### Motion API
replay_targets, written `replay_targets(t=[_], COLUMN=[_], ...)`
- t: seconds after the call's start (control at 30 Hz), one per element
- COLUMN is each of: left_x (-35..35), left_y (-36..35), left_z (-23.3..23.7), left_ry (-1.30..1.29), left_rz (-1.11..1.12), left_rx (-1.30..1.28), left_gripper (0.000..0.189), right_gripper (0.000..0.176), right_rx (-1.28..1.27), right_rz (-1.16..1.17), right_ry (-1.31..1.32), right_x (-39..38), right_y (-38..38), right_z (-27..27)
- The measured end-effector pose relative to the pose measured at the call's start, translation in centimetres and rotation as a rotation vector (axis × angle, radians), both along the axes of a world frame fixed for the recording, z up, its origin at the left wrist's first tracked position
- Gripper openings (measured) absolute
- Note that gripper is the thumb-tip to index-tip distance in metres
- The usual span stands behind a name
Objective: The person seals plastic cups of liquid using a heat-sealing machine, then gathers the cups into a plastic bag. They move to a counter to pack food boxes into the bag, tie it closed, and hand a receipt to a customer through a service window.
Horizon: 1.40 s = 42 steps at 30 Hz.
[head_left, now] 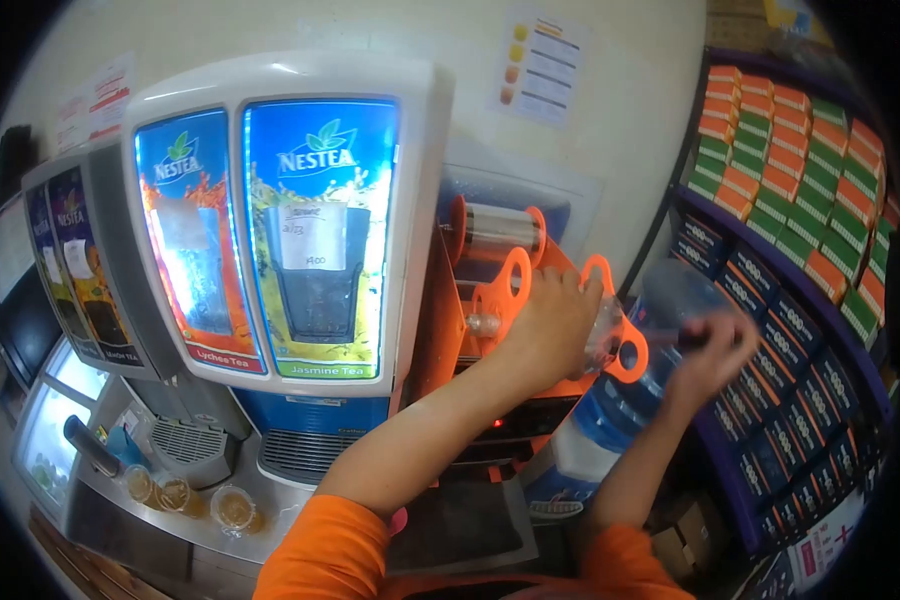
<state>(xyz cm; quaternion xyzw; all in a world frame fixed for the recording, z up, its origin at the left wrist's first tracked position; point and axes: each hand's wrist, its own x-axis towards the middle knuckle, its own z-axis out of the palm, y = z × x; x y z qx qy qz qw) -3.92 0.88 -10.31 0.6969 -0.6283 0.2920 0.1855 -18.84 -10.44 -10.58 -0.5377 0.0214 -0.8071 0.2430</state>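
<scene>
An orange sealing machine with a silver roller at its back stands right of the drink dispenser. My left hand reaches over it, fingers curled down on a clear film roll between two orange end discs with round holes. To the right, my right hand is smeared by motion, its fingers closed around a dark handle beside the machine. What the left fingertips touch on the far side is hidden.
A lit Nestea dispenser stands left, with a darker dispenser beyond it. Several plastic cups of drink sit on the metal counter. Behind my right hand are a blue water bottle and a purple shelf stacked with boxes.
</scene>
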Motion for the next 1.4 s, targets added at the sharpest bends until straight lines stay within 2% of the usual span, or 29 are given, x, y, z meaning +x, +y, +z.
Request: replay_targets(t=[0.03, 0.1, 0.13, 0.2, 0.3, 0.37, 0.47, 0.53, 0.57, 0.6, 0.67, 0.7, 0.77, 0.8, 0.83, 0.87, 0.9, 0.93, 1.0, 1.07, 1.13, 1.17, 1.2, 1.27, 1.3, 1.33, 1.4], left_x=[0.1, 0.2, 0.2, 0.2, 0.1, 0.0, -0.1, -0.4, -0.6, -1.0, -3.0, -4.1, -4.6, -4.8, -4.5, -4.0, -3.3, -2.8, -1.9, -1.4, -1.4, -1.2, -1.0, -1.1, -1.5, -1.9, -2.5], left_y=[-0.1, -0.2, -0.2, -0.1, 0.4, 0.4, 0.3, 0.6, 0.7, 0.8, 3.1, 4.6, 7.2, 8.4, 9.6, 10.0, 10.2, 10.5, 11.0, 11.5, 11.9, 11.5, 11.1, 10.0, 9.2, 8.6, 7.4], left_z=[-0.1, -0.1, 0.0, 0.2, 0.9, 1.2, 0.6, 0.2, 0.1, 0.1, 0.0, -0.6, -4.3, -6.4, -8.5, -11.8, -15.3, -18.4, -23.3, -25.9, -26.6, -26.5, -26.3, -25.8, -25.8, -25.9, -26.2], left_ry=[0.013, 0.025, 0.030, 0.040, 0.021, 0.042, 0.011, -0.057, -0.193, -0.325, -0.381, -0.435, -0.107, 0.067, 0.212, 0.433, 0.653, 0.654, 1.534, 1.632, 1.735, 1.785, 1.833, 1.857, 1.891, 1.926, 1.975], left_rz=[-0.017, -0.039, -0.028, -0.024, -0.010, -0.013, -0.022, -0.039, -0.040, -0.047, -0.109, -0.151, -0.480, -0.559, -0.523, -0.493, -0.450, -0.459, -0.273, -0.250, -0.214, -0.207, -0.201, -0.218, -0.241, -0.265, -0.326], left_rx=[-0.037, -0.056, -0.057, -0.028, -0.008, 0.019, 0.008, -0.009, -0.174, -0.343, -0.272, -0.225, -0.133, -0.062, 0.086, 0.099, 0.118, 0.152, -0.090, -0.117, -0.170, -0.136, -0.106, -0.070, -0.066, -0.062, -0.096], left_gripper=[0.077, 0.075, 0.072, 0.070, 0.071, 0.071, 0.074, 0.078, 0.080, 0.084, 0.078, 0.073, 0.062, 0.047, 0.040, 0.036, 0.032, 0.032, 0.029, 0.035, 0.040, 0.045, 0.049, 0.053, 0.050, 0.048, 0.046], right_gripper=[0.014, 0.028, 0.041, 0.048, 0.053, 0.051, 0.041, 0.030, 0.025, 0.021, 0.025, 0.029, 0.039, 0.041, 0.043, 0.043, 0.045, 0.047, 0.045, 0.044, 0.037, 0.036, 0.036, 0.036, 0.037, 0.037, 0.039], right_rx=[0.175, -0.010, -0.024, 0.057, 0.223, 0.345, 0.330, 0.376, 0.475, 0.617, 1.046, 1.244, 1.448, 1.417, 1.383, 1.404, 1.301, 1.195, 1.230, 1.261, 1.286, 1.222, 1.223, 0.749, 0.750, 0.749, 0.346], right_rz=[0.145, -0.003, 0.158, 0.405, 0.488, 0.774, 0.654, 0.534, 0.458, 0.382, 0.571, 0.667, 0.935, 1.000, 1.064, 1.060, 1.132, 1.198, 1.148, 1.098, 1.098, 0.926, 0.929, 0.072, 0.168, 0.167, -0.272], right_ry=[-0.008, 0.198, 0.226, 0.309, 0.448, 0.390, 0.203, 0.134, 0.108, 0.226, 0.251, 0.226, 0.345, 0.387, 0.430, 0.401, 0.378, 0.352, 0.356, 0.378, 0.598, 0.767, 0.766, 1.125, 1.027, 1.025, 0.968], right_x=[1.5, 4.6, 6.6, 10.2, 12.7, 11.7, 6.0, 2.7, 1.5, 0.4, 0.0, 0.5, 1.5, 2.2, 3.0, 4.1, 5.2, 5.6, 4.8, 3.1, 0.2, -0.2, -1.1, -2.8, -2.7, -1.8, 0.8], right_y=[-0.1, -5.3, -6.6, -8.8, -12.7, -12.9, -7.1, -3.9, -1.6, 0.4, 4.1, 5.8, 7.9, 8.4, 8.1, 7.5, 6.9, 7.0, 8.5, 9.4, 9.5, 8.9, 8.2, 6.8, 6.5, 6.2, 5.9], right_z=[2.3, 5.3, 6.4, 7.6, 5.4, 3.0, -3.4, -11.3, -15.3, -19.9, -29.5, -32.4, -34.5, -33.6, -32.5, -32.9, -34.0, -34.9, -35.4, -34.5, -32.7, -33.8, -33.1, -30.9, -29.3, -29.0, -28.8])
